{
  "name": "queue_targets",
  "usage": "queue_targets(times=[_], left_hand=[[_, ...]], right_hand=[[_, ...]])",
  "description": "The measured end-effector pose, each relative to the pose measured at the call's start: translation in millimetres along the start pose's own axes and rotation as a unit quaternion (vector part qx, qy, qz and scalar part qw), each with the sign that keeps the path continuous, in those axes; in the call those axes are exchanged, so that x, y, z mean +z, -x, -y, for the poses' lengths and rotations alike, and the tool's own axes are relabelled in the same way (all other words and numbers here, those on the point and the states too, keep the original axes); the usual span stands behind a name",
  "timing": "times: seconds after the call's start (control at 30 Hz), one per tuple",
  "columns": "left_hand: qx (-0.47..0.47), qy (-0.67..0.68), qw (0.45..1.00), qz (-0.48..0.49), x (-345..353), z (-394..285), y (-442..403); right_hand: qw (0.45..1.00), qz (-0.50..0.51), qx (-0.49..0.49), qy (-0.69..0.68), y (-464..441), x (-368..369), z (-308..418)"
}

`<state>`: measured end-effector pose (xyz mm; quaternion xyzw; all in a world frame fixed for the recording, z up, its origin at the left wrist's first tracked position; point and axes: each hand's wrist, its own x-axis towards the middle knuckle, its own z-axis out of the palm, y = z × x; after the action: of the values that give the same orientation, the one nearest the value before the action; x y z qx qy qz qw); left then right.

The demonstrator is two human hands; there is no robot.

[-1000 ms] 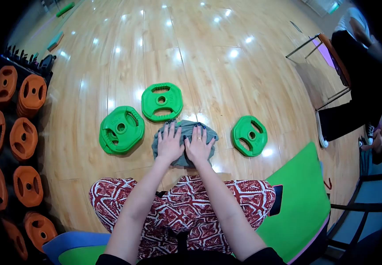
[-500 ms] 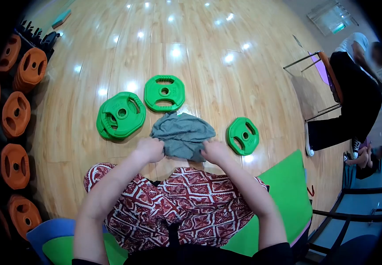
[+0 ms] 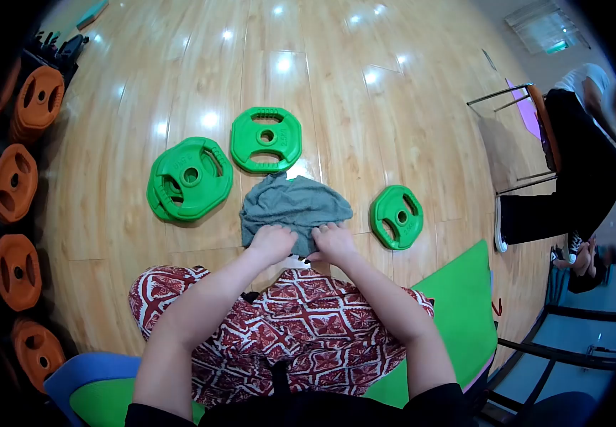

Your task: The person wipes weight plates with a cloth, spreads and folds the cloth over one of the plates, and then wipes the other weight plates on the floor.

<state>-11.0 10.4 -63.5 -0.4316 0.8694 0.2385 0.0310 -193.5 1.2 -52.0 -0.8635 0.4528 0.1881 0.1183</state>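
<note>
A crumpled grey-green cloth [image 3: 293, 203] lies on the wooden floor in front of my crossed legs. My left hand [image 3: 274, 243] grips its near edge with curled fingers. Close beside it, my right hand [image 3: 332, 242] is also closed on the near edge, its dark-nailed fingertips partly tucked under. Just beyond the cloth rests a green weight plate [image 3: 266, 158]. To the left are stacked green plates [image 3: 201, 192], and a smaller green plate [image 3: 397, 217] lies right of the cloth. A bit of green shows at the cloth's far edge.
Orange weight plates [image 3: 17, 272] hang in rows along the left. A green mat [image 3: 457, 306] lies at my right, a blue mat [image 3: 98, 366] at lower left. At the right, a person in black trousers [image 3: 585, 164] is by a chair [image 3: 544, 128]; another person sits farther off.
My hands, spread flat on the cloth at first, have pulled back, curled round its near side and come closer together. The cloth's shape has changed. My view has shifted slightly.
</note>
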Motion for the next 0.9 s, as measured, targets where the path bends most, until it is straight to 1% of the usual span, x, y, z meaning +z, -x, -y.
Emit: queue_targets(times=[0.03,0.1,0.13,0.2,0.23,0.27,0.3,0.33,0.37,0.4,0.43,0.53,0.6,0.63,0.7,0.77,0.83,0.87,0.9], left_hand=[[-0.001,0.004,1.0,0.003,2.9,-0.1,-2.1],[0.008,-0.019,1.0,-0.02,7.3,-0.1,-6.4],[0.01,-0.019,1.0,-0.017,8.3,-0.4,-8.4],[-0.016,-0.01,1.0,-0.004,6.7,-3.3,-7.8],[-0.014,-0.01,1.0,0.0,3.3,-4.2,-6.0],[-0.014,-0.002,1.0,0.021,-2.1,-3.5,-4.4],[-0.013,0.005,0.999,0.04,-7.6,-2.5,-5.3],[-0.034,0.029,0.997,0.065,-7.6,1.6,-9.3],[-0.034,0.029,0.997,0.065,-11.5,3.6,-11.2],[-0.054,0.028,0.995,0.073,-19.5,4.9,-10.1],[-0.075,0.027,0.993,0.081,-24.5,7.5,-8.2],[-0.094,0.009,0.993,0.076,-12.9,13.5,-6.7],[-0.098,0.006,0.993,0.068,-8.1,15.0,-5.4],[-0.09,-0.003,0.993,0.08,-9.6,14.4,-5.5],[-0.079,-0.011,0.993,0.091,-15.1,14.1,-7.6],[-0.067,0.005,0.988,0.14,-22.7,17.7,-8.9],[-0.066,0.009,0.989,0.132,-21.3,20.8,-9.4],[-0.076,0.016,0.99,0.117,-23.6,20.5,-9.0],[-0.086,0.025,0.991,0.102,-25.5,20.0,-7.8]], right_hand=[[0.997,-0.062,-0.038,0.028,2.6,0.5,1.0],[0.996,-0.072,-0.045,0.013,-2.0,8.4,12.2],[0.995,-0.088,-0.052,0.002,-5.7,10.5,16.6],[0.995,-0.087,-0.059,0.0,-7.6,12.3,19.0],[0.994,-0.085,-0.068,0.001,-7.1,13.7,19.6],[0.99,-0.11,-0.087,-0.008,-8.4,19.3,17.2],[0.99,-0.109,-0.084,-0.01,-10.1,22.8,15.3],[0.991,-0.113,-0.071,-0.023,-13.1,25.3,13.3],[0.991,-0.117,-0.06,-0.037,-17.2,26.9,10.6],[0.987,-0.155,-0.03,-0.036,-22.3,22.7,4.5],[0.986,-0.146,0.003,-0.085,-24.7,15.5,-3.6],[0.987,-0.134,0.01,-0.085,-25.1,5.7,2.1],[0.993,-0.089,0.026,-0.075,-15.4,4.1,25.4],[0.996,-0.014,-0.001,-0.084,-12.7,-1.3,34.4],[0.995,-0.044,-0.068,-0.063,-6.4,9.2,46.3],[0.996,-0.042,-0.059,-0.051,-12.4,10.6,36.0],[0.993,-0.088,-0.006,-0.072,-19.8,4.0,16.6],[0.991,-0.112,-0.001,-0.067,-19.6,4.4,14.3],[0.992,-0.111,-0.002,-0.067,-18.9,4.2,16.9]])
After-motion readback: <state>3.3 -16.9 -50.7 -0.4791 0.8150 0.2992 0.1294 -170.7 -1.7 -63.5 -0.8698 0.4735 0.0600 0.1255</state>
